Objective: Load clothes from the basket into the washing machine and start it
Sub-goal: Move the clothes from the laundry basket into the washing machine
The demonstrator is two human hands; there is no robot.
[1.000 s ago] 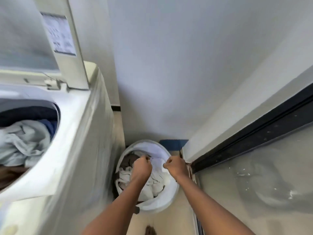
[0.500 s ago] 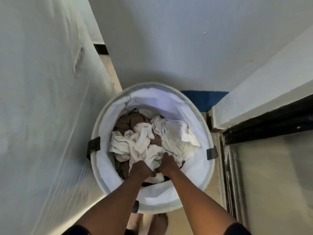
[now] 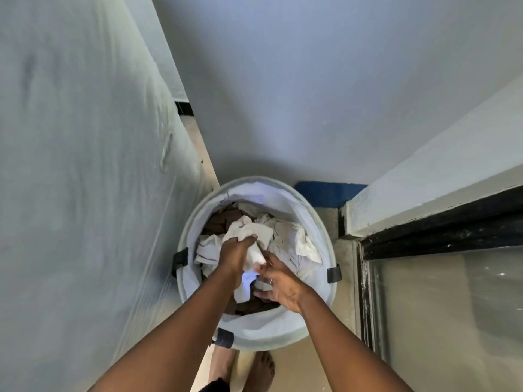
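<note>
One tall pale side of the washing machine (image 3: 85, 193) fills the left, wrapped in thin clear film. Just right of it, on the floor, stands the round white basket (image 3: 263, 332), with a dark strap (image 3: 180, 257) on its left rim. Brown clothes (image 3: 223, 219) lie at its far left and crumpled white clothes (image 3: 294, 241) fill the rest of it. Over the near half of the basket the left hand (image 3: 236, 251) has its grip closed round a white cloth (image 3: 244, 290), which trails down below the fist. The right hand (image 3: 280, 284), just beside it, has a loose, wide grip: its fingers are spread and one fingertip touches the same cloth. Bare feet (image 3: 260, 366) show at the near edge. A blue patch (image 3: 328, 193) lies behind the basket, and a black door frame (image 3: 438, 230) with glass (image 3: 452, 306) runs along the right
</note>
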